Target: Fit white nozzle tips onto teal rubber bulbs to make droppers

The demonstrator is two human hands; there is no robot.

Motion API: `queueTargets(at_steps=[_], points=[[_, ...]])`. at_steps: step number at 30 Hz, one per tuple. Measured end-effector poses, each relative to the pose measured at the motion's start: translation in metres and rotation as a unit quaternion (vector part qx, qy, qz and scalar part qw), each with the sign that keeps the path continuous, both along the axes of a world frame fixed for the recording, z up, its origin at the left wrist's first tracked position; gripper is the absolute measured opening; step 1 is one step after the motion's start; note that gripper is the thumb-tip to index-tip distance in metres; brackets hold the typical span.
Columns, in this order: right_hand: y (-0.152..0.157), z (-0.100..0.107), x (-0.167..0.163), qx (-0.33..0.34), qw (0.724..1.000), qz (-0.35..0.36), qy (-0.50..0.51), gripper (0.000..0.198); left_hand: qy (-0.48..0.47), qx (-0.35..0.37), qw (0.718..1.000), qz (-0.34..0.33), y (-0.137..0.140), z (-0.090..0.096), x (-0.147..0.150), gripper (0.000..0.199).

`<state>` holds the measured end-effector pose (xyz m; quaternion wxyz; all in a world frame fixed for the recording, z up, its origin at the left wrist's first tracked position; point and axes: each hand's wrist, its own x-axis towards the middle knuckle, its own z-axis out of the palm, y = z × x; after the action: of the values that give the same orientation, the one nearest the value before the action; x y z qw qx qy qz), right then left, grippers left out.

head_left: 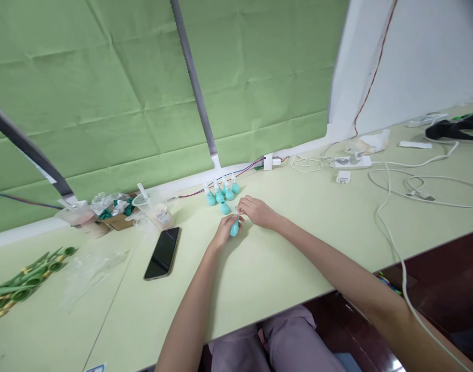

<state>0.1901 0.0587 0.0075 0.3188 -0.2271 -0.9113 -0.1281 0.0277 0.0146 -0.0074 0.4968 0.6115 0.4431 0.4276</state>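
My left hand (222, 231) is closed around a small teal squeeze bulb (234, 229), held just above the table. At its top, the fingers of my right hand (257, 211) pinch a clear nozzle (237, 211). I cannot tell whether the nozzle sits fully in the bulb's neck. Just beyond my hands stands an open-necked teal bulb (224, 207) with no nozzle. Behind that one, several teal bulbs with clear nozzles (229, 194) stand upright in a cluster.
Left of my forearm lies a black phone (162, 253). Further left are plastic cups (162, 216), a small cardboard box (120, 221), a clear bag (91, 268) and green bamboo-like pieces (30, 281). A power strip (351, 163), charger (343, 177) and white cables (389, 217) occupy the right side.
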Motion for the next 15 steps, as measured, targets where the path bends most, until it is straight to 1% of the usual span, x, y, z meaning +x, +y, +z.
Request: queueTargets(at_steps=[2, 4, 6, 8, 11, 13, 14, 15], points=[[-0.001, -0.001, -0.001, -0.032, 0.999, 0.002, 0.020, 0.024, 0.002, 0.001, 1.000, -0.003, 0.001, 0.001, -0.001, 0.045], [-0.003, -0.003, -0.003, -0.080, 0.995, 0.011, 0.062, 0.022, 0.003, 0.004, 1.000, -0.007, 0.001, 0.002, -0.002, 0.046], [-0.004, -0.005, -0.007, -0.138, 0.983, 0.025, 0.123, 0.020, 0.002, 0.009, 1.000, -0.008, 0.002, 0.003, -0.003, 0.045], [-0.002, -0.005, -0.010, -0.200, 0.960, 0.037, 0.191, 0.020, 0.005, 0.017, 1.000, -0.001, 0.004, 0.002, -0.005, 0.044], [0.009, 0.000, -0.006, -0.286, 0.911, 0.035, 0.295, 0.022, 0.021, 0.021, 0.999, 0.043, 0.006, -0.002, -0.010, 0.044], [0.019, 0.005, 0.004, -0.308, 0.884, 0.012, 0.352, 0.024, 0.030, 0.031, 0.995, 0.088, 0.008, -0.003, -0.015, 0.043], [0.025, 0.006, 0.010, -0.304, 0.880, -0.003, 0.365, 0.023, 0.032, 0.044, 0.992, 0.111, 0.008, -0.003, -0.017, 0.043], [0.029, 0.006, 0.017, -0.296, 0.883, -0.021, 0.364, 0.022, 0.033, 0.060, 0.989, 0.133, 0.008, -0.003, -0.019, 0.043]])
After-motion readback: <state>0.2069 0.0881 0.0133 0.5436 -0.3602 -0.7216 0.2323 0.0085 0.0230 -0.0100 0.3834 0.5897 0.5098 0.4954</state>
